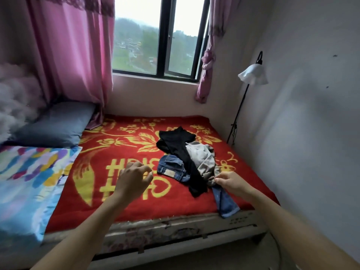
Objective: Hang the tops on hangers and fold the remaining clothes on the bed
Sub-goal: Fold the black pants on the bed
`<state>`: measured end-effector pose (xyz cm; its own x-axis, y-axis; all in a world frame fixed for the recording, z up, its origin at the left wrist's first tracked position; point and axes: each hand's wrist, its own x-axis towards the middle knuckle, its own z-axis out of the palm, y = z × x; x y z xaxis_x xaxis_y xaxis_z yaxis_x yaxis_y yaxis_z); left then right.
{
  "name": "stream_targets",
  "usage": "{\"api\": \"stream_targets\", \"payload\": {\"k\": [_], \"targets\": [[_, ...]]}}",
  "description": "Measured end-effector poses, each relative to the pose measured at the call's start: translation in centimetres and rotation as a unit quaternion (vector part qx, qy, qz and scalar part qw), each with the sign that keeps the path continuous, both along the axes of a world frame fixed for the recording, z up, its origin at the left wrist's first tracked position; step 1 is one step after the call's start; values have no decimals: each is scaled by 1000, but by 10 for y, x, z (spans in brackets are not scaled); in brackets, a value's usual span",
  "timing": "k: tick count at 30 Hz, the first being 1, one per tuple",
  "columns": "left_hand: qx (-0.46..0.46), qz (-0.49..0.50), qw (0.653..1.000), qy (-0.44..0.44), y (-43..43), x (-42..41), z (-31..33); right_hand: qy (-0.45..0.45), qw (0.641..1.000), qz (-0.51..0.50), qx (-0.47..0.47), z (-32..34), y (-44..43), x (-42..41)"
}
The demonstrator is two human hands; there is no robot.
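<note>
A small heap of clothes lies on the right half of the red and yellow blanket [120, 191] that covers the bed. It holds a black garment [175, 141], a grey garment [202, 158] and blue jeans [171, 166] with one leg [226, 203] reaching the bed's front edge. My right hand [229, 182] pinches the near edge of the grey garment where it meets the jeans. My left hand [134, 180] hovers above the blanket left of the heap, fingers loosely curled, holding nothing. No hangers are in view.
A grey pillow [54, 125] and a colourful quilt [29, 182] lie at the left of the bed. Pink curtains [74, 55] flank the window. A floor lamp [251, 75] stands in the right corner against the wall.
</note>
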<state>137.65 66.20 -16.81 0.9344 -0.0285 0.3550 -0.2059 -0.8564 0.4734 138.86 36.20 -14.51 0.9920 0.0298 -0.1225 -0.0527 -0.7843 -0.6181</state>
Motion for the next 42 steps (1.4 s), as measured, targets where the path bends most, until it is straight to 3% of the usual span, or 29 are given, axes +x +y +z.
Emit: {"api": "stream_targets", "payload": {"k": [9,15,29,42], "targets": [[-55,-17,994,97,6,61,-71,64,996,-54,8,-54,-15,37],[-36,-21,982,185,-13,92,-108,94,994,-53,14,-90,-29,75],[-56,38,961,267,-83,244,-151,154,984,-54,72,-155,-89,249],[-62,91,917,382,-46,318,-217,240,965,-102,2,-247,-63,359]]}}
